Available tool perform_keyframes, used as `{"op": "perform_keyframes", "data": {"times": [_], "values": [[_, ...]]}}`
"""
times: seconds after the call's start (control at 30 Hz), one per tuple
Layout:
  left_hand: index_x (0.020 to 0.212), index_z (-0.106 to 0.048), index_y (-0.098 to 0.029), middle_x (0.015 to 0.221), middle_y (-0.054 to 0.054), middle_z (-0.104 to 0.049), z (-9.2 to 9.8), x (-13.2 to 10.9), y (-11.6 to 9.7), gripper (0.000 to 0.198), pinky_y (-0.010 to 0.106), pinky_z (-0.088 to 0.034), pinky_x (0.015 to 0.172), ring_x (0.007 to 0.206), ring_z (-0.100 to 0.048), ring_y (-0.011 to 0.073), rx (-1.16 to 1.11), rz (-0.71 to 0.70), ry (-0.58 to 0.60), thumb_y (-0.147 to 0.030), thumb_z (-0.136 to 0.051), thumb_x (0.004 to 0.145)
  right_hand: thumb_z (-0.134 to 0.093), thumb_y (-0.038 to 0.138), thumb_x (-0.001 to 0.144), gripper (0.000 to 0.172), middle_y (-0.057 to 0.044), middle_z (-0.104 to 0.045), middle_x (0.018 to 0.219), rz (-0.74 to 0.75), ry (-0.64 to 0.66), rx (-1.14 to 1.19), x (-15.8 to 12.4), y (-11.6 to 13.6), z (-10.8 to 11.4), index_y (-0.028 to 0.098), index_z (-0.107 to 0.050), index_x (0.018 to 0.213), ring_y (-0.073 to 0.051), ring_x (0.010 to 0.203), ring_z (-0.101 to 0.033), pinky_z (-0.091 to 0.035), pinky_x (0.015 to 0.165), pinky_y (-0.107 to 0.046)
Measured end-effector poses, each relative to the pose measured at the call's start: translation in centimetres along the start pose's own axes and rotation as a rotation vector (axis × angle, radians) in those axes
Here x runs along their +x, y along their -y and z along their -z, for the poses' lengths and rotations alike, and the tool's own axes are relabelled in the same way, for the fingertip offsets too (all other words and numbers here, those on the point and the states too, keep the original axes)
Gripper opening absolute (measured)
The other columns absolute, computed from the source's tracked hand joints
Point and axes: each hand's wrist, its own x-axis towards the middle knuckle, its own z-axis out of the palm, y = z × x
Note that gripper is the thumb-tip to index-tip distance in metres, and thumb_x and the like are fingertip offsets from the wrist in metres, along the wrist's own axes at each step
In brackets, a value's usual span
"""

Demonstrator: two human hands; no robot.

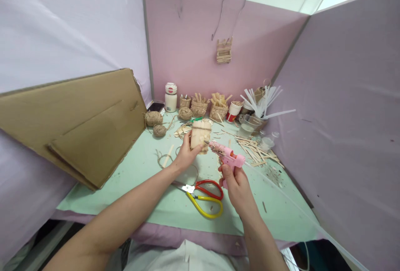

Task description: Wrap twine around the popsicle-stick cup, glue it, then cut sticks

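My left hand (186, 151) is wrapped round a pale, upright, roughly cylindrical craft piece (201, 131) that looks covered in wooden pieces, with twine tied round its upper part. In my right hand (235, 181) is a pink glue gun (230, 157), its nozzle pointing left at the craft piece's side. Whether the tip touches the surface, I cannot tell. Shavings or fibres cling to the gun's front. Below both hands lie scissors (200, 196) with one red and one yellow handle, blades partly hidden by my left forearm. A loose strand of twine (162, 160) curls beside that arm.
Balls of twine (153, 118) lie at the back left beside a large cardboard sheet (93, 125). Along the back stand a white jar (171, 98), baskets of sticks (218, 107) and white glue sticks (262, 100). Flat wooden sticks (258, 151) are scattered at right.
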Motion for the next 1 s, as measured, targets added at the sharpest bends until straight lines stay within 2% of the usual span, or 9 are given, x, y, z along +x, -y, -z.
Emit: {"op": "perform_keyframes", "data": {"times": [0.33, 0.53, 1.0], "values": [[0.135, -0.029, -0.020, 0.133, 0.013, -0.048, -0.02, -0.15, -0.24, 0.069, 0.041, -0.040, 0.099, 0.118, -0.050, 0.0250, -0.001, 0.003, 0.002, -0.033, -0.062, 0.077, -0.053, 0.057, 0.080, 0.041, 0.000, -0.059, 0.073, 0.000, 0.009, 0.060, 0.06, -0.24, -0.02, 0.018, -0.057, 0.090, -0.012, 0.052, -0.051, -0.044, 0.051, -0.027], [0.134, -0.032, -0.022, 0.134, 0.012, -0.046, -0.05, -0.19, -0.20, 0.066, 0.041, -0.039, 0.100, 0.119, -0.049, 0.0245, -0.016, -0.015, -0.007, -0.033, -0.062, 0.077, -0.051, 0.056, 0.081, 0.042, 0.000, -0.058, 0.075, 0.009, 0.019, 0.057, -0.11, -0.01, 0.03, 0.019, -0.058, 0.102, -0.011, 0.052, -0.050, -0.045, 0.051, -0.026], [0.133, -0.032, -0.020, 0.134, 0.013, -0.046, -0.04, -0.19, -0.48, 0.066, 0.041, -0.037, 0.103, 0.122, -0.047, 0.0254, 0.000, -0.004, -0.034, -0.033, -0.063, 0.076, -0.051, 0.053, 0.082, 0.035, -0.001, -0.058, 0.073, 0.033, 0.016, -0.022, 0.00, -0.46, 0.19, 0.019, -0.058, 0.088, -0.013, 0.055, -0.050, -0.044, 0.054, -0.029]]}}
